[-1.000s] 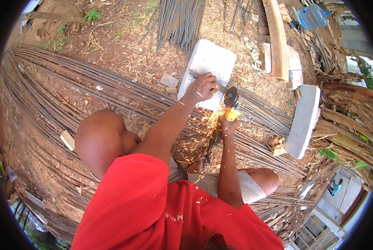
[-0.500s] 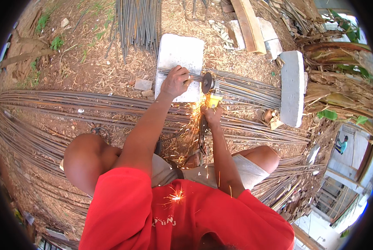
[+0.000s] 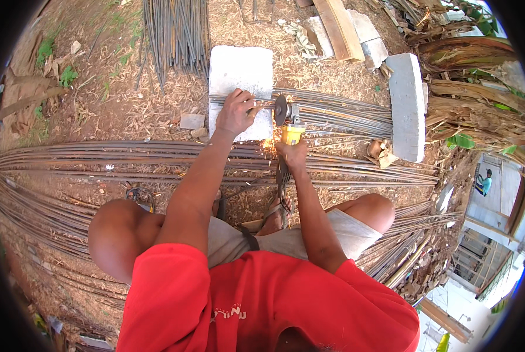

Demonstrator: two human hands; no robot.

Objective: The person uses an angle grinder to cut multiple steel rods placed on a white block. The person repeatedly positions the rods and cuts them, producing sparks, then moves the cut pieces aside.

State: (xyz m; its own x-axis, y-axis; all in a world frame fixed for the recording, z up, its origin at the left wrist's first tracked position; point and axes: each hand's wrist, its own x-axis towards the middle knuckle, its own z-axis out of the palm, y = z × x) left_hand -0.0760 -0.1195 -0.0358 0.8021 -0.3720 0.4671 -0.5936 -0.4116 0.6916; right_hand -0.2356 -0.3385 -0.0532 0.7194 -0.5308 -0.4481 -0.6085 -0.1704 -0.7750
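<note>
My left hand (image 3: 235,114) is closed around steel rods that lie across a pale block (image 3: 239,67). The rods (image 3: 338,115) run on to the right in a bundle. My right hand (image 3: 292,154) grips a yellow angle grinder (image 3: 294,133) by its body. Its dark cutting disc (image 3: 281,110) stands upright at the rods, just right of my left fingers and close to the block's right edge. A few orange sparks (image 3: 268,145) fly below the disc, toward my right foot (image 3: 272,219).
A long grey block (image 3: 408,108) stands at the rods' right end. Long rusty rods (image 3: 98,154) lie across the ground before my legs. More short rods (image 3: 177,35) are piled at far left. Planks (image 3: 340,29) and concrete blocks lie beyond. A person (image 3: 484,182) sits far right.
The spray of sparks has shrunk to a few. The scene has shifted a little left in the view. Both hands keep their hold, on the rods and on the grinder.
</note>
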